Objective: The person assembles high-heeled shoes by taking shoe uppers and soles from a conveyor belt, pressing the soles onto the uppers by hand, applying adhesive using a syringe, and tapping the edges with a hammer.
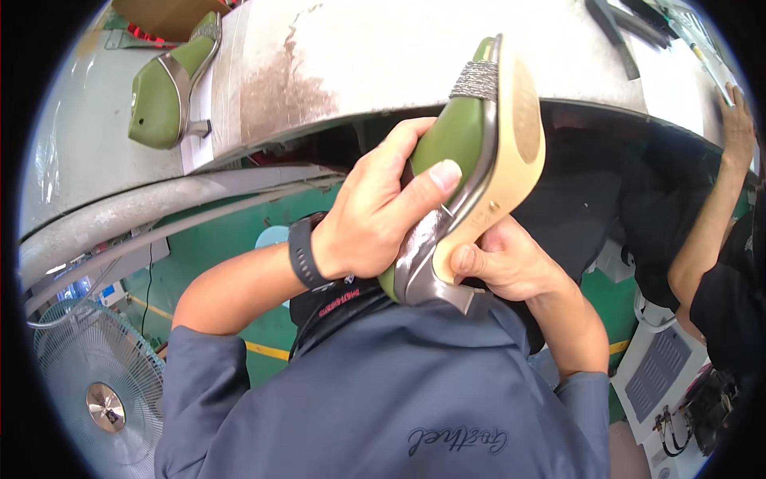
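A high-heeled sandal [520, 172] on a green last is held up between both hands, in front of my chest. Its toe points away from me and its beige sole faces right. A silver braided band wraps the toe, and silver-grey material runs back to the heel. My left hand [371, 211] is closed around the green last from the left, thumb lying over its side. At the heel end, my right hand [511, 259] grips the shoe, its thumb pressed on the beige sole. My right fingertips are partly hidden behind the shoe.
A second sandal on a green last [163, 100] lies on the worktable [359, 48] at the far left, near a brown box [155, 17]. Dark tools [618, 36] lie at the back right. A co-worker's hand [738, 124] holds a slim stick there. A fan [104, 399] stands lower left.
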Motion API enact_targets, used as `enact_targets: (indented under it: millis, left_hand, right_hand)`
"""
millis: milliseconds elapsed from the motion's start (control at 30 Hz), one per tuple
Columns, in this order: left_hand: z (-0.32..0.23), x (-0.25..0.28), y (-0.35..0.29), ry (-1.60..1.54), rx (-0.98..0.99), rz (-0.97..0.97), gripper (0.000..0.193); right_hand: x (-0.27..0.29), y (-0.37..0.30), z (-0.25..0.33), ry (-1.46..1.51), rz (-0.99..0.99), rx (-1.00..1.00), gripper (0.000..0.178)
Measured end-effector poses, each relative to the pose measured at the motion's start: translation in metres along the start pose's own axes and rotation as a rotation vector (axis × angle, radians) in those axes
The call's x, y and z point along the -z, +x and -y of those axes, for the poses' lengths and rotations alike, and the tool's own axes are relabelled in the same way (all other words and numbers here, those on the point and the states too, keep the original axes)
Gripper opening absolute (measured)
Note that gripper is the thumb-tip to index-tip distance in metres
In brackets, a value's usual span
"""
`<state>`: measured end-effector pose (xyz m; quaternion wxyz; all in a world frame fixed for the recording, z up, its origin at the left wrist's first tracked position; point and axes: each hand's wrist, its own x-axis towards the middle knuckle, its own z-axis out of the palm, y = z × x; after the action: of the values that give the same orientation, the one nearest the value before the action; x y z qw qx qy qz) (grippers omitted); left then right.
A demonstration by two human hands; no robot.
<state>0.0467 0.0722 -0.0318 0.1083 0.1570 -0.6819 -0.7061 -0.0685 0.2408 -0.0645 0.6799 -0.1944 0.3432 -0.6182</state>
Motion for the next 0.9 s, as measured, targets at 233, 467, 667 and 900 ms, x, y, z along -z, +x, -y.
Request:
enact_targets:
  millis: [233,467,667,900]
  left_hand:
    - [0.017,-0.004,-0.009,0.066,-0.004,-0.025,0.049]
    - [0.019,-0.005,-0.009,0.267,-0.077,-0.059,0.051]
    - [0.005,0.001,-0.002,-0.111,0.140,-0.059,0.049]
    - [-0.001,0.003,0.001,-0.028,0.114,-0.037,0.050]
  right_hand:
    - [-0.007,-0.003,-0.004,-0.091,-0.103,-0.093,0.044]
    - [-0.016,-0.003,0.003,-0.098,-0.175,-0.121,0.031]
    - [-0.012,0.005,-0.001,-0.199,-0.226,0.051,0.048]
    - [-0.004,0.010,0.001,-0.072,-0.201,0.128,0.075]
